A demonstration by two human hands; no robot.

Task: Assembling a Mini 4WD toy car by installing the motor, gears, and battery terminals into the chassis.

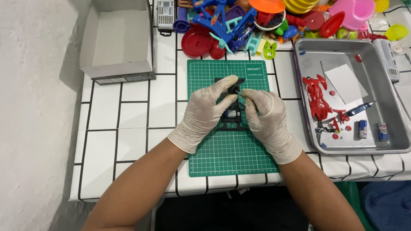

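Both hands gloved, over green gridded cutting mat (231, 149). Black plastic toy chassis (231, 119) lies flat on mat, long axis running near-to-far, far end toward the toy pile. Left hand (205, 113) pinches a small black wheel (233, 89) at chassis far end. Right hand (267, 117) fingers clenched on a thin metal tool (239, 93), tip at the wheel. Right: shiny metal tray (308, 55) with red plastic parts (317, 96), batteries. Far: bright plastic toy pile (257, 21), open grey cardboard box (117, 40).

White tiled table (128, 111) beside a white wall (34, 107).
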